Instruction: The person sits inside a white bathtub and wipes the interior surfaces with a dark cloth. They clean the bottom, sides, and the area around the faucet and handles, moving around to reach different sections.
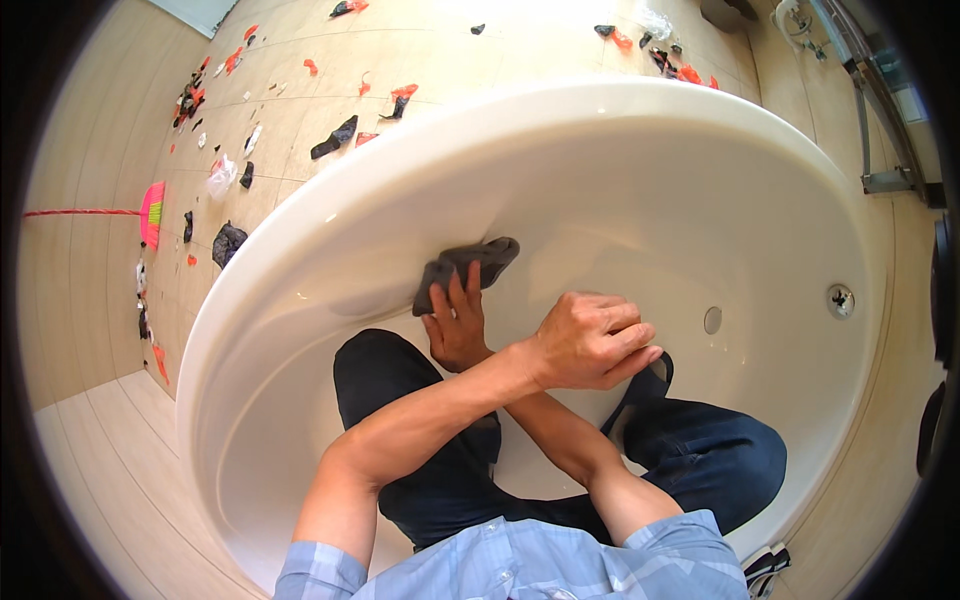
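R hand (458, 325): fingers straight, slightly spread, laid on dark grey folded fabric cloth (494, 258), which sits vs. inner wall of white glossy oval bathtub (620, 98), far-L side. Palm & cloth underside hidden; can't tell if any cloth is pinched. L hand (598, 340): curled into fist, well clear of cloth; inside hidden, can't tell if anything's in it. L forearm crosses over R, covering part.
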Motion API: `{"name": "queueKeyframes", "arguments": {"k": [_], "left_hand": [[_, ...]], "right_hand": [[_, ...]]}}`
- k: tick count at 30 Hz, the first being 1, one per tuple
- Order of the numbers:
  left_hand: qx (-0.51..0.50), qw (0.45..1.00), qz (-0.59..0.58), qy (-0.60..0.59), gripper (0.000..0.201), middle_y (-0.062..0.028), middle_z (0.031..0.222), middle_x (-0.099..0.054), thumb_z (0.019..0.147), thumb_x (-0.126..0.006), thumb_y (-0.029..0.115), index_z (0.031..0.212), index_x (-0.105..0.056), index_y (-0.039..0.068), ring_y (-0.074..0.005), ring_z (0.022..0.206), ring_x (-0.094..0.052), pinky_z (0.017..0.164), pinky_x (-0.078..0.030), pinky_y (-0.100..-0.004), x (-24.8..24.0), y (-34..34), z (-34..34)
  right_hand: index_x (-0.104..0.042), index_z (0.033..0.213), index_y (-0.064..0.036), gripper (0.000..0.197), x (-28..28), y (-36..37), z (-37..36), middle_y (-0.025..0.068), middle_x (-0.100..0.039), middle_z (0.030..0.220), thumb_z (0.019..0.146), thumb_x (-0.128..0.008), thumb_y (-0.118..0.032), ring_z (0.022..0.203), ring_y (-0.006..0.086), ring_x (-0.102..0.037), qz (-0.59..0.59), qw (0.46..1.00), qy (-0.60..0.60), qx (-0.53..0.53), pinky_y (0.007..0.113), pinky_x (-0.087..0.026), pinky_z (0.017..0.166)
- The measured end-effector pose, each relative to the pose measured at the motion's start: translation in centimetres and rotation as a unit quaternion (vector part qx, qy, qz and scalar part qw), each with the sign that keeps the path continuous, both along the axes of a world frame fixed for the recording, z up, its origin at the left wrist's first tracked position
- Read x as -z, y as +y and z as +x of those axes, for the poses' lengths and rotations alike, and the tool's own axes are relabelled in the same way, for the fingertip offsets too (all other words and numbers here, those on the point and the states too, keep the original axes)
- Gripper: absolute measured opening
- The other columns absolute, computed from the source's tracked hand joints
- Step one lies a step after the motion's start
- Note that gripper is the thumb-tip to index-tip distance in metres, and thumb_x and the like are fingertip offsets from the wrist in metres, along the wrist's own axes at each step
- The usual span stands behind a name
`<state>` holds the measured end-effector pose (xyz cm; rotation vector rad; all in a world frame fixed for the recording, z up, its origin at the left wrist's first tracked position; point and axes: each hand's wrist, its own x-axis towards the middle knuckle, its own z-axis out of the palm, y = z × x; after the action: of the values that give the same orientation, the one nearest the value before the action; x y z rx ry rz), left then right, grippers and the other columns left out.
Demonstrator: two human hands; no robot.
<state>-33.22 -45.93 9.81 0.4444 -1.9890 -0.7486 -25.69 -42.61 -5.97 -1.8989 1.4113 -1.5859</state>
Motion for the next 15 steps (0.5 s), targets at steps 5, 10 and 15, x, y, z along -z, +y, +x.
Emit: {"name": "queueKeyframes", "arguments": {"k": [5,10,15], "left_hand": [[-0.015,1.000,-0.001,0.005,0.017,-0.0018,0.065,-0.054,0.078,-0.081,0.014,0.082,-0.066,0.009,-0.0187,0.053,-0.056,0.045,-0.045,-0.0319,0.6,-0.1,0.5],[-0.014,1.000,-0.008,0.007,0.016,-0.0023,0.065,-0.054,0.079,-0.081,0.014,0.082,-0.066,0.008,-0.0191,0.053,-0.057,0.045,-0.044,-0.0323,0.2,-0.2,0.3],[-0.023,0.999,-0.014,0.026,0.017,-0.0026,0.066,-0.056,0.078,-0.081,0.014,0.083,-0.067,0.007,-0.0195,0.054,-0.058,0.044,-0.044,-0.0320,-0.8,-0.6,1.3]], "right_hand": [[-0.072,0.119,-0.0131,0.031,-3.0,-4.2,-4.0,0.0138,-0.058,0.144,0.089,-0.064,-0.014,0.142,0.0461,-0.037,-0.022,0.983,0.180,0.024,0.071,-0.024,0.112],[-0.070,0.120,-0.0088,0.032,-4.2,-8.9,-8.2,0.0219,-0.045,0.153,0.090,-0.064,-0.021,0.149,0.0530,-0.022,-0.131,0.958,0.242,0.083,0.073,-0.015,0.116],[-0.067,0.127,-0.0084,0.036,-6.9,-11.1,-10.5,0.0276,-0.037,0.158,0.095,-0.060,-0.024,0.150,0.0553,-0.019,-0.129,0.954,0.220,0.158,0.073,-0.010,0.116]]}}
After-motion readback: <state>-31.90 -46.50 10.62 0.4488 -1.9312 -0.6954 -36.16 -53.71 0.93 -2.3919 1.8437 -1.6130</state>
